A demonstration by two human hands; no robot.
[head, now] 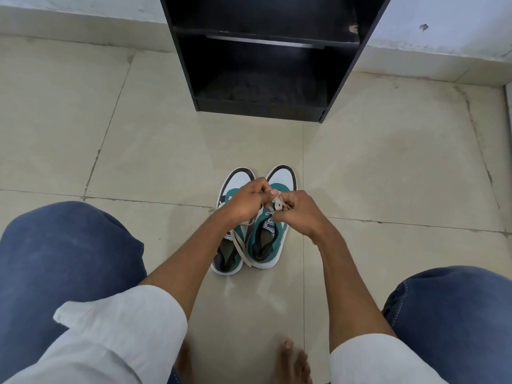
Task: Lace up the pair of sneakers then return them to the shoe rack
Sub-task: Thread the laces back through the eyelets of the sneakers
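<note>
Both hands are working close together over the right sneaker (270,231), fingers curled inward. The left hand (243,202) is pinching a cream lace (279,205) between thumb and fingers, knuckles up, thumbnail showing. The right hand (297,210) is pinching the same lace from the other side, a small loop of it poking out between the two hands. The hands are nearly touching over the front part of the shoe's tongue. The right sneaker is sitting upright on the floor (388,176), teal and white with a dark toe cap, toe pointing away from the person, a brand label showing on the tongue. The left sneaker (230,245) is standing just beside it, touching or almost touching along the inner edge, same colours, partly covered by the left forearm. A loose lace (241,248) is trailing across the left sneaker's opening and down toward its heel; another end is sticking out to the left of the wrist. Both forearms are bare, white sleeves (124,328) rolled near the elbows. Blue-trousered knees (69,259) are flanking the view, and bare toes (293,361) are showing at the bottom edge. Well beyond the shoes, a black shoe rack (266,59) is standing against the pale wall (443,37), its visible shelves holding no shoes, tiled floor lying between it and the pair.
</note>
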